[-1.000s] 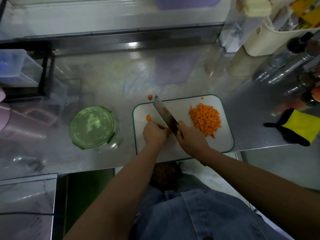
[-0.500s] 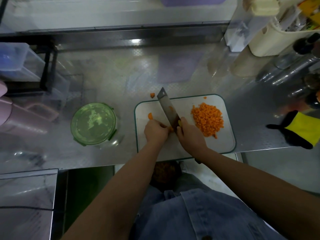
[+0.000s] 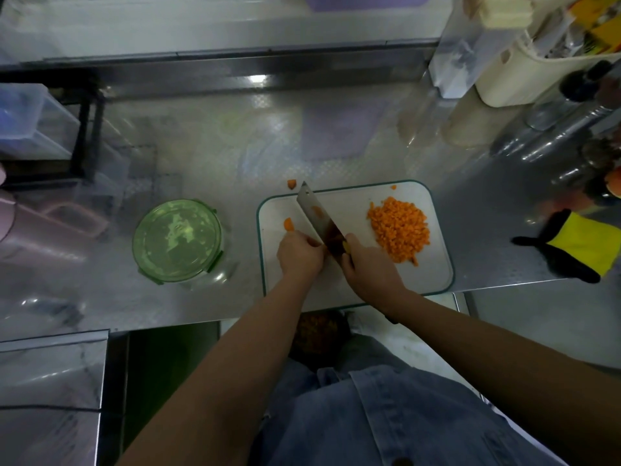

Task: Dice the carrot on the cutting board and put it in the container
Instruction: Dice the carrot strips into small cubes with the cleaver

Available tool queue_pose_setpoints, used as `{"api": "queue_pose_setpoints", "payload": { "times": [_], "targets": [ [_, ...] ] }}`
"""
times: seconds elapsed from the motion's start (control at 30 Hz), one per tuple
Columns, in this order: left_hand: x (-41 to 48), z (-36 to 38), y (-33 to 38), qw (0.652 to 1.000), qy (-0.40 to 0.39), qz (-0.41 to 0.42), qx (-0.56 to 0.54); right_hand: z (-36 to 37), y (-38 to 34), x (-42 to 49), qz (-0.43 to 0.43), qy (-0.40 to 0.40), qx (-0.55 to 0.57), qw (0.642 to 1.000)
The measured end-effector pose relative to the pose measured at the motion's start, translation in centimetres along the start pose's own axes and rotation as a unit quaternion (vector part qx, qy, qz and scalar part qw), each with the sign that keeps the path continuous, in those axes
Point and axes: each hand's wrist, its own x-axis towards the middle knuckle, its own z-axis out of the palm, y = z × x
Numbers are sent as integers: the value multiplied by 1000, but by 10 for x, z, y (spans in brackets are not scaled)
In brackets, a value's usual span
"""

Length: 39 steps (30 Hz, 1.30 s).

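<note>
A white cutting board (image 3: 433, 274) with a green rim lies on the steel counter. A heap of diced carrot (image 3: 398, 228) sits on its right half. My right hand (image 3: 368, 267) grips the handle of a cleaver (image 3: 319, 218), whose blade slants up and to the left over the board. Left of the blade, my left hand (image 3: 299, 253) curls over a carrot piece that is mostly hidden under the fingers. One loose carrot chunk (image 3: 288, 225) lies on the board's left edge, another carrot chunk (image 3: 291, 184) on the counter behind the board. The round glass container (image 3: 178, 242) with a green lid stands to the left.
A yellow and black cloth (image 3: 578, 247) lies at the counter's right edge. Bottles (image 3: 554, 129) and a cream holder (image 3: 524, 72) crowd the back right. Plastic bins on a black rack (image 3: 40, 129) and a pink jug (image 3: 43, 230) stand at the left.
The cleaver's blade has shifted slightly between frames, chopping beside my left hand. Both hands stay at the same spot on the board.
</note>
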Motion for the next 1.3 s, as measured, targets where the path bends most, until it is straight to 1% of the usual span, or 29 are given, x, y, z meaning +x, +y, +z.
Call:
{"api": "queue_pose_setpoints", "payload": {
  "times": [0.3,0.4,0.53,0.63,0.73,0.77,0.8,0.87,0.9,0.93,0.97,1.03,1.1,1.13,1.2,1.27,1.3],
  "targets": [
    [2,1,-1,1000,-3,-2,-3,10,-3,5,17,7,8,1000],
    [2,1,-1,1000,-4,4,18,6,0,6,29,18,57,998],
    [1,1,0,999,6,11,46,-4,6,7,63,55,125,989],
    [-2,-1,0,998,6,32,62,-9,15,7,82,44,119,989],
    [-5,-5,-2,996,13,57,67,-8,17,0,70,42,88,993],
    [-6,-6,-3,997,23,59,47,-7,15,-2,61,44,67,995],
    [-7,-7,-3,998,28,55,0,-6,13,-4,49,48,46,997],
    [-12,-10,0,988,23,38,-145,-5,8,-7,19,58,21,998],
    [-14,-11,3,981,18,31,-193,-4,6,-7,2,59,13,998],
    [-16,-12,6,977,14,32,-209,-3,4,-8,-18,59,8,998],
    [-16,-13,8,979,14,38,-200,-2,3,-9,-39,60,11,997],
    [-14,-14,8,988,39,54,-137,-3,0,-8,-74,45,44,995],
    [-13,-15,6,989,70,44,-120,-5,0,-4,-89,24,91,992],
    [-13,-16,5,987,76,36,-133,-7,1,-2,-86,21,115,989],
    [-14,-21,0,984,81,29,-159,-10,5,5,-68,50,146,986],
    [-15,-26,-3,981,86,26,-171,-10,8,13,-49,74,156,984],
    [-15,-27,-6,980,89,25,-175,-10,8,17,-40,67,157,984]
  ]
}}
